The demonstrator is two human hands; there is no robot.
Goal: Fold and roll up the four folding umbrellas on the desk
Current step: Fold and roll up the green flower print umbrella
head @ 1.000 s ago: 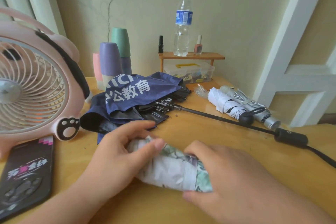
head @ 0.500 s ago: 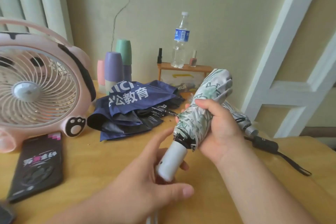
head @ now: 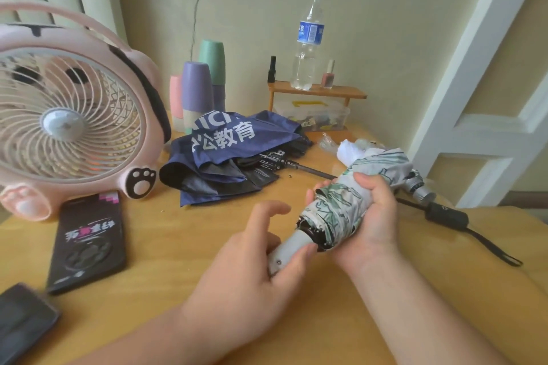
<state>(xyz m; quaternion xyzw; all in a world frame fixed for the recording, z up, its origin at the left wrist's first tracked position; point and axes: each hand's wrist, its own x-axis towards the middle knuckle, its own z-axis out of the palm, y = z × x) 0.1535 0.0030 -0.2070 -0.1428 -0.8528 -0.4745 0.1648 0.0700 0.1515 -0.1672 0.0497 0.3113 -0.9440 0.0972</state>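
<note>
1. The right grip (head: pixel 374 210) is clamped round the rolled canopy of the floral umbrella (head: pixel 341 204), its fingers curled over the cloth.
2. That umbrella is held above the desk (head: pixel 178 264) in front of the person. It is tilted, with its top pointing away to the right and its white handle (head: pixel 288 252) pointing down to the left.
3. The left grip (head: pixel 252 278) pinches the white handle between the thumb and the lower fingers. The forefinger is lifted off it and bent.
4. The navy umbrella (head: pixel 237 151) lies loose and unrolled on the desk beyond the hands, with white characters on its cloth.
5. Its dark shaft (head: pixel 314 170) runs right and passes behind the floral umbrella. Its black handle (head: pixel 444 213) and wrist strap (head: pixel 492 247) rest on the desk at the right.
6. A white rolled umbrella (head: pixel 350 151) and a silver-tipped umbrella (head: pixel 422 191) lie on the desk just behind the right grip, both partly hidden.
7. A pink fan (head: pixel 68 124) stands at the left, with a black phone (head: pixel 86 241) flat in front of it and a second dark phone (head: pixel 20 320) at the near left edge.
8. Stacked pastel cups (head: pixel 197 89) stand by the wall.
9. A small wooden shelf (head: pixel 317 92) carries a water bottle (head: pixel 307 41) and two nail polish bottles (head: pixel 328 74), above a clear box (head: pixel 311 115).
</note>
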